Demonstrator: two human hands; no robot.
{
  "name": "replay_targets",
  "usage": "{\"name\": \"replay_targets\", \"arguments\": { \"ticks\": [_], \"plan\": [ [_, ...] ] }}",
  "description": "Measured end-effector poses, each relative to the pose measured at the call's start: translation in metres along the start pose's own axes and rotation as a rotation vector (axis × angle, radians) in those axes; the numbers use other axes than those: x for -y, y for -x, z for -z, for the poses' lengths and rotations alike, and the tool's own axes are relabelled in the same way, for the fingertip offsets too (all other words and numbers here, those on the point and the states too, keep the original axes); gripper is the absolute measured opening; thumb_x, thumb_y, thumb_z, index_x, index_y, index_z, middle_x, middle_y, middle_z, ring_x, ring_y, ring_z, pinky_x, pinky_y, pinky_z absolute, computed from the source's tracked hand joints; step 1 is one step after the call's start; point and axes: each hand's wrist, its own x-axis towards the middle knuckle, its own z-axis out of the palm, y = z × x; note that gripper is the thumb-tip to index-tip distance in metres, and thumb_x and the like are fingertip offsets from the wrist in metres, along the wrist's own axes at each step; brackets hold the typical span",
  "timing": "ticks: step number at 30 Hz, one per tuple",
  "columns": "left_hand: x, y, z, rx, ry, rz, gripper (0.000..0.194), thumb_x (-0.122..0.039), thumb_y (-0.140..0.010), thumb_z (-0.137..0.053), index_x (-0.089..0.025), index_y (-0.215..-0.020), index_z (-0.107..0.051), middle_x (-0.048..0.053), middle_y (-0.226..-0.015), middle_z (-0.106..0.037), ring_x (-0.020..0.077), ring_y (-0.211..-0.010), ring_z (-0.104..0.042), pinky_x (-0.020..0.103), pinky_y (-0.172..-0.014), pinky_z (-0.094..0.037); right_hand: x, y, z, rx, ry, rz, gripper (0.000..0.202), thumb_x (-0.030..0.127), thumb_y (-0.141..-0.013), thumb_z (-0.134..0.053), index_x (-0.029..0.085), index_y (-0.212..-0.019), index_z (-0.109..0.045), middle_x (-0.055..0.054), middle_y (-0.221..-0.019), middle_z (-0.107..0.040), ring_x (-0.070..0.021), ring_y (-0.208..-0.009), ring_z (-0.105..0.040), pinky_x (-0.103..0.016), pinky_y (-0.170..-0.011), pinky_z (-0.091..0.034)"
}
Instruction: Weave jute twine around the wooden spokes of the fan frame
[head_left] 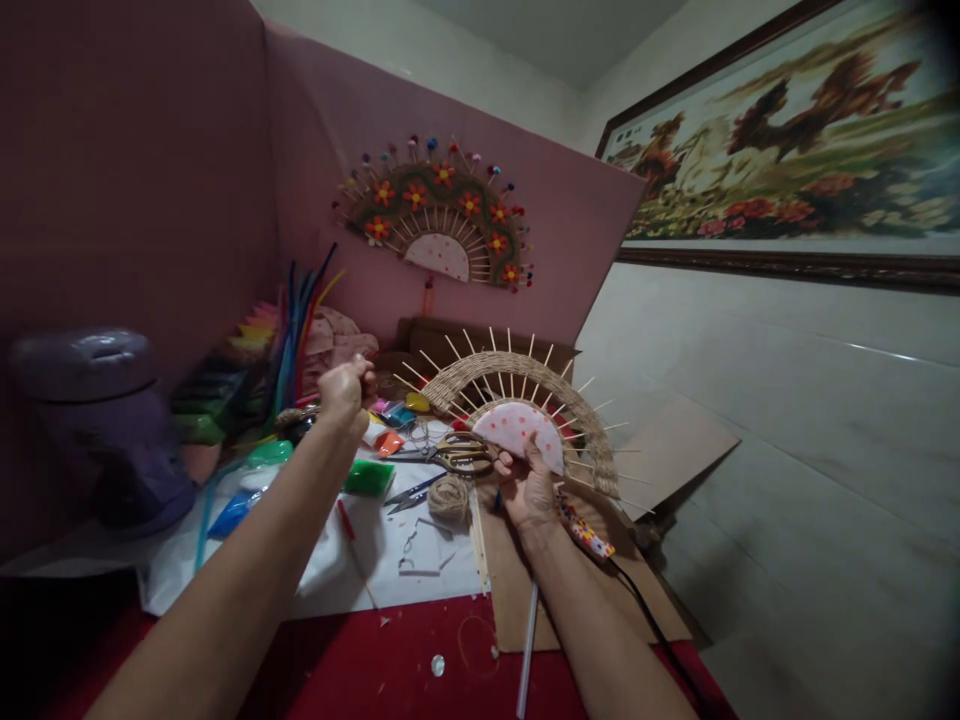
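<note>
My right hand (525, 488) grips a half-finished fan (517, 425) by its base, thumb laid over the pale half-round panel with red dots. Thin sticks radiate from that panel through a band of woven twine, their tips bare. To the left, my left hand (345, 388) is raised with its fingers closed together; whatever it holds, if anything, cannot be made out. Below the fan's left side lie dark-handled scissors (463, 455), thread snips (411, 495) and a ball of twine (448, 498). A hot glue gun (589, 530) with a colourful pattern lies beside my right wrist.
A finished flower-covered fan (439, 215) hangs on the pink board (570, 210) behind. On the left stand a purple container (101, 430) and coloured pipe cleaners (304, 310). Bags of coloured material, including a green packet (369, 478), crowd the table. Cardboard (517, 590) lies under my right arm.
</note>
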Motion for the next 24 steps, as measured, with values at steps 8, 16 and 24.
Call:
{"name": "replay_targets", "arguments": {
  "ticks": [8,16,24],
  "plan": [
    [0.040,0.029,-0.022,0.126,-0.019,0.284,0.034,-0.047,-0.071,-0.063,-0.014,-0.073,-0.054,-0.002,-0.048,-0.051,0.0045,-0.032,-0.036,0.015,-0.032,-0.018,0.001,-0.002,0.001,-0.001,-0.009,0.011,0.038,0.038,-0.059,-0.077,0.019,-0.078,-0.050,0.008,-0.058,-0.053,-0.0046,-0.045,-0.048,-0.014,-0.036,-0.036],
    [0.052,0.034,-0.025,0.219,-0.163,0.179,0.026,-0.031,-0.059,-0.070,-0.012,-0.052,-0.053,-0.003,-0.040,-0.044,0.0028,-0.032,-0.030,0.015,-0.033,-0.014,0.001,-0.003,0.002,-0.036,-0.009,0.012,0.037,0.036,-0.058,-0.079,0.020,-0.077,-0.051,0.009,-0.057,-0.053,-0.0044,-0.043,-0.048,-0.014,-0.035,-0.035],
    [0.051,0.020,-0.017,-0.071,-0.067,0.118,0.015,-0.019,-0.059,-0.049,-0.016,-0.045,-0.045,-0.005,-0.033,-0.036,0.0047,-0.029,-0.026,0.018,-0.033,-0.015,0.001,-0.005,0.004,-0.011,-0.004,0.034,0.041,0.037,-0.056,-0.080,0.020,-0.078,-0.050,0.009,-0.057,-0.053,-0.0048,-0.044,-0.049,-0.015,-0.035,-0.036]
  ]
}}
